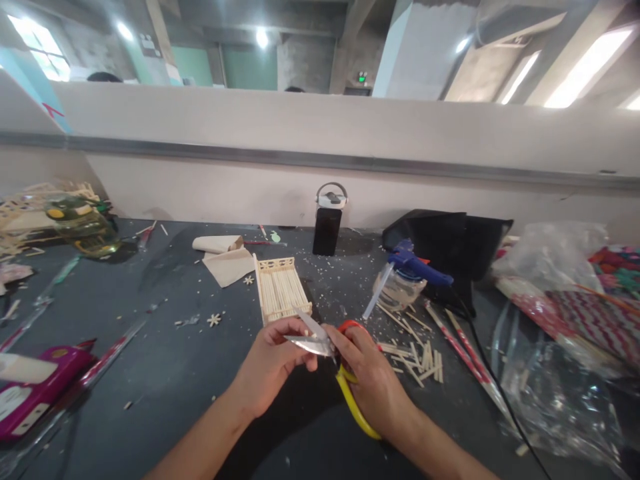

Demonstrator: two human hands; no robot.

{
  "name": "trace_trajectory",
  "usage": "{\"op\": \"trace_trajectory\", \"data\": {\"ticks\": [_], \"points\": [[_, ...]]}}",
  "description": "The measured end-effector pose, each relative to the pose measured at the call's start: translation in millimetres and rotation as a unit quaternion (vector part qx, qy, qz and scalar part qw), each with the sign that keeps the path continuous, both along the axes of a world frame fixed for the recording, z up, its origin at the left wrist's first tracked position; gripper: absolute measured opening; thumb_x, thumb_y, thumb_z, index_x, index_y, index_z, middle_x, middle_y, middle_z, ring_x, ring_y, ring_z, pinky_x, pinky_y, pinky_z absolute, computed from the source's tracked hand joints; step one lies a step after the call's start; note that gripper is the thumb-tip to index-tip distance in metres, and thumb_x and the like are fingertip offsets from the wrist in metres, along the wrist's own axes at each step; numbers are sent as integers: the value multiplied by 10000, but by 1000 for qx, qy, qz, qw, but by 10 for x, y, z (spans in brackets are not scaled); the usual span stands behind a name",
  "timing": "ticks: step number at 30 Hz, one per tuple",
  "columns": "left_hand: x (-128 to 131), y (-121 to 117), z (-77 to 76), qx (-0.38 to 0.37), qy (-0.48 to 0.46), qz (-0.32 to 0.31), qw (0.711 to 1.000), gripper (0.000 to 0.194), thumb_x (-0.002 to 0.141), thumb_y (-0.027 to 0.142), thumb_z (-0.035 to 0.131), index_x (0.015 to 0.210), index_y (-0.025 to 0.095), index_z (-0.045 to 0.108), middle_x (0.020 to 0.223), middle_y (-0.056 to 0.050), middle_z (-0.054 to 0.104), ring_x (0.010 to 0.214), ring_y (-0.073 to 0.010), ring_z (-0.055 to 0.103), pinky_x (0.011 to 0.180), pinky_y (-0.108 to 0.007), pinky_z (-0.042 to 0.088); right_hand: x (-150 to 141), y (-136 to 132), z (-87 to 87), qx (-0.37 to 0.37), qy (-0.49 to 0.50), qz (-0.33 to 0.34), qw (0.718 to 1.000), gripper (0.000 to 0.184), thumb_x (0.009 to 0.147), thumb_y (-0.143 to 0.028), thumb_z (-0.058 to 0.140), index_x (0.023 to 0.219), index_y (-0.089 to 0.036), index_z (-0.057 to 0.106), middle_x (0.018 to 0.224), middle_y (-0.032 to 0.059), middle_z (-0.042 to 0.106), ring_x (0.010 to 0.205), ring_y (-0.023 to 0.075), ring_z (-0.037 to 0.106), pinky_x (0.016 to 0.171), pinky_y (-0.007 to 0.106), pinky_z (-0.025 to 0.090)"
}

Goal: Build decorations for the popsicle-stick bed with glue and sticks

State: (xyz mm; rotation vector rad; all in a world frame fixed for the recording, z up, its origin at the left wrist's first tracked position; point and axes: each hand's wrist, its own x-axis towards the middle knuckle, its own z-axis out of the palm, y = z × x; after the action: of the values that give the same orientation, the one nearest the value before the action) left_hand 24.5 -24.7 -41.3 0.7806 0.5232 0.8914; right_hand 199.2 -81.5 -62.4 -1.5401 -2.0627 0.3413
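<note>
My right hand (pixel 367 373) is closed around a pair of scissors (pixel 320 345) with red and yellow handles; the blades are parted and point left. At the blades, my left hand (pixel 275 360) has its thumb and fingers pinched together, and a tiny pale bit shows by the fingertips, too small to name. Just beyond the hands lies a small bed-like model (pixel 283 287) made of thin wooden sticks, with a patterned panel at its far end. Short cut sticks (pixel 425 360) are scattered to the right of my right hand.
A blue glue gun (pixel 423 267) rests on a clear jar (pixel 400 291), its cord trailing right. A phone (pixel 327 231) stands near the partition. Sandpaper-like sheets (pixel 225 259) lie left of the model. Plastic bags (pixel 560 387) are at right, a magenta device (pixel 45 387) at left.
</note>
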Motion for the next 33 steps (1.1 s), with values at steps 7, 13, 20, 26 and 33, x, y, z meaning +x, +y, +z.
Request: {"op": "trace_trajectory", "data": {"ticks": [7,13,20,26,33], "points": [[5,-31,6,3,5,-4,1000,60,710,118,735,723,125,676,697,-18,660,547,-102,603,565,-209,460,22,5,3,14,-15,8,1000,702,653,83,434,1304,-168,514,969,113,565,885,260,569,801,427,509],[23,-26,-22,16,11,-7,1000,47,751,138,714,739,125,670,711,-20,648,564,-93,591,571,-201,441,38,-8,-28,10,-2,1,1000,620,661,31,489,1247,-159,554,929,112,629,807,255,623,727,388,530],[-2,27,-68,-6,6,-9,1000,31,767,140,693,770,134,663,696,-16,638,563,-91,579,582,-208,458,76,10,-127,78,49,-22,996,423,781,-28,477,1148,-200,598,859,61,698,765,209,671,703,305,534],[-44,52,-44,-23,-6,-22,999,27,781,140,680,806,131,676,735,-13,628,578,-86,588,580,-192,459,97,62,-106,126,97,-82,984,228,903,-195,513,1110,-154,600,776,49,671,758,205,685,699,280,531],[-58,70,-40,-23,-8,-5,1000,167,797,178,706,955,123,712,764,-12,625,589,-66,583,602,-182,469,82,80,2,107,119,-77,984,189,904,-213,507,1052,-176,619,710,15,672,634,174,678,629,240,538]]}}
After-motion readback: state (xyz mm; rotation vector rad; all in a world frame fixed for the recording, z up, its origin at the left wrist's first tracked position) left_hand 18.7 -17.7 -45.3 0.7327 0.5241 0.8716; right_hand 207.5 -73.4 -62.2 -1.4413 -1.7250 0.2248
